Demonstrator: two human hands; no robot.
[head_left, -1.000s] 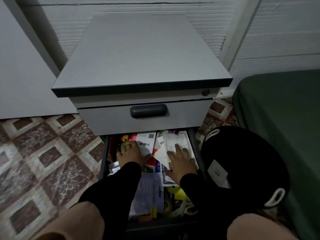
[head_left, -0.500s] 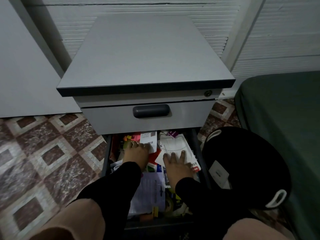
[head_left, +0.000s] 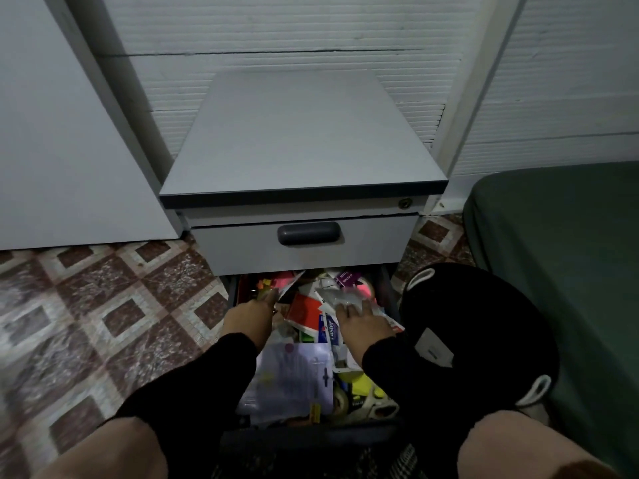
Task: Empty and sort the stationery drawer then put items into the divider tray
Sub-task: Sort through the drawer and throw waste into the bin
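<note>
- My left hand [head_left: 247, 318] is deep at the drawer's [head_left: 232, 292] left side, fingers curled down into the clutter; whether they hold anything I cannot tell.
- I judge the step to be gathering loose stationery to lift out. Better to scoop a small bundle than drag, since the upper drawer [head_left: 304, 242] overhangs the back.
- The plastic pack [head_left: 294, 378] lies flat between my sleeves, nearest me; it would come out easily first.
- A blue-and-white packet [head_left: 331, 331] reads "Faster"; other print is too blurred.
- My right hand [head_left: 364, 321] lies spread and flat on white packets [head_left: 340, 297], pressing, not gripping.
- No divider tray shows; a black bag [head_left: 477, 333] sits right.
</note>
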